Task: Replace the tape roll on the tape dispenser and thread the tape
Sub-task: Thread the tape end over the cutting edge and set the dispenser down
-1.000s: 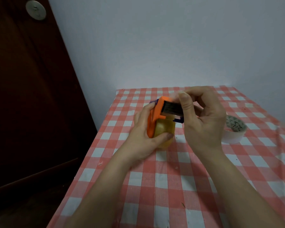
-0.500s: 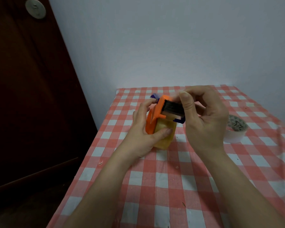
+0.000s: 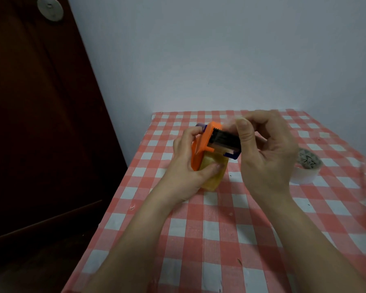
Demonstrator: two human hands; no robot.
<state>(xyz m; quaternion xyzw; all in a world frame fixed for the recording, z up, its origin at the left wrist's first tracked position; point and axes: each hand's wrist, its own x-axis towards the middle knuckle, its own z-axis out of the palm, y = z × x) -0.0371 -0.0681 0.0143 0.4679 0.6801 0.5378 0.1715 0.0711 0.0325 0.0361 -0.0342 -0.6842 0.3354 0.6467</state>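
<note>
An orange tape dispenser (image 3: pixel 201 149) with a dark toothed head and a blue end piece is held above the checked table (image 3: pixel 199 240). A yellowish tape roll (image 3: pixel 212 176) sits in it. My left hand (image 3: pixel 188 163) grips the dispenser's body, thumb pressed on the roll. My right hand (image 3: pixel 266 153) pinches at the head, thumb and forefinger closed over its top edge where the tape end lies; the tape itself is too clear to make out. A second, white tape roll (image 3: pixel 306 170) lies flat on the table, partly hidden behind my right hand.
The table stands in a corner against a pale wall (image 3: pixel 220 60). A dark wooden door (image 3: pixel 34 123) with a round metal plate is on the left, past the table's left edge.
The dispenser and both hands have risen slightly. My left forefinger has shifted up onto the dispenser's top near the blue piece.
</note>
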